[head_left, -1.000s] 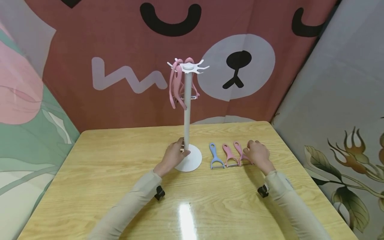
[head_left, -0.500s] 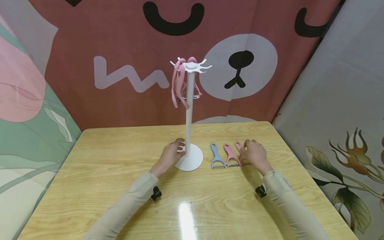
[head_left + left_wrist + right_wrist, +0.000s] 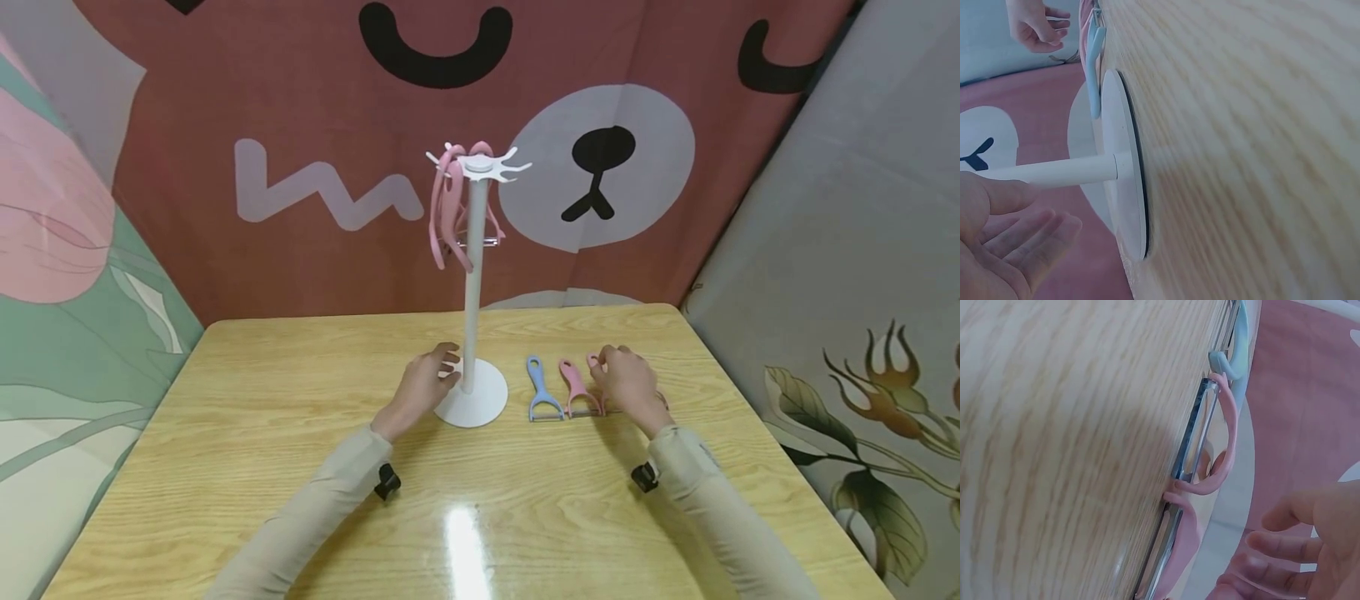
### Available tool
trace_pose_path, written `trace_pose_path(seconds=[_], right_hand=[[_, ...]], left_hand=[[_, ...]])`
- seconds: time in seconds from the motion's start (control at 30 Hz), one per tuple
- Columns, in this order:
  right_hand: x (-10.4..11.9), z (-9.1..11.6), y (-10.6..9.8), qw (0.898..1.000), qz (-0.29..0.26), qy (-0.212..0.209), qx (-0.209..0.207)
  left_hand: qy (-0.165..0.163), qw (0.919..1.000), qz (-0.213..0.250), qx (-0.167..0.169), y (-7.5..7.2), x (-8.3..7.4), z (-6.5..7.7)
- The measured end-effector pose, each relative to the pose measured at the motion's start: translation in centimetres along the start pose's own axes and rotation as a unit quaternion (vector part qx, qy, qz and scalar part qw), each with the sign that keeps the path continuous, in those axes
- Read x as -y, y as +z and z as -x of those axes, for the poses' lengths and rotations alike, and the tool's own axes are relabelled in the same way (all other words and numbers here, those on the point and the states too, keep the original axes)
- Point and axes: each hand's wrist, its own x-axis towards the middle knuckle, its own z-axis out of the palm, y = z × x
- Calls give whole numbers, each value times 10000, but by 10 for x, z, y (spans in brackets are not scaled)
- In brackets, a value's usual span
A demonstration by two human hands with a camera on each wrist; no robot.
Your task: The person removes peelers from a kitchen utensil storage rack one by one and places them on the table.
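A white hook stand has a round base [image 3: 471,408], a thin pole [image 3: 472,283] and a spoked top [image 3: 495,169]. Several pink peelers [image 3: 450,208] hang from its left and back hooks. My left hand [image 3: 420,385] is beside the pole's foot, fingers relaxed; the left wrist view shows no grip on the pole. On the table right of the base lie a blue peeler [image 3: 537,385], a pink peeler [image 3: 573,385] and another pink peeler [image 3: 1182,540]. My right hand [image 3: 630,385] hovers over that last one, partly hiding it, fingers loosely bent and holding nothing.
The wooden table [image 3: 300,375] ends at a printed bear curtain [image 3: 315,267] behind. A grey flowered curtain [image 3: 840,250] flanks the right side. A small pinkish edge shows right of my right wrist, mostly hidden by it.
My right hand has moved left, covering more of the right-hand pink peeler. My left hand has drawn slightly left, away from the pole. The view has shifted a little.
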Motion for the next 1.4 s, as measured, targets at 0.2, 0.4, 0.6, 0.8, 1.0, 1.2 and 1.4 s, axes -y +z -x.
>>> trace_pose_path(seconds=[0.2,0.4,0.6,0.8,1.0,1.2,1.4], right_hand=[[3,0,2,9992,-81,-132,-381],[7,0,2,9989,-160,-216,-394],[12,-1,5,9981,-234,-373,-420],[16,-2,10,9951,-246,-635,-714],[21,-2,11,9961,-324,-607,-558],[27,-3,12,9929,-410,-884,-688],[35,-2,14,9868,-611,-1170,-935]], left_hand=[[50,10000,-50,-16,-4,-2,1],[27,9999,-63,-83,-7,-1,2],[65,9999,30,-151,-9,1,3],[56,9995,72,-289,-11,2,3],[-48,9995,61,-307,-14,1,3],[-37,9994,7,-342,-18,1,3],[11,9994,-36,-346,-21,0,2]])
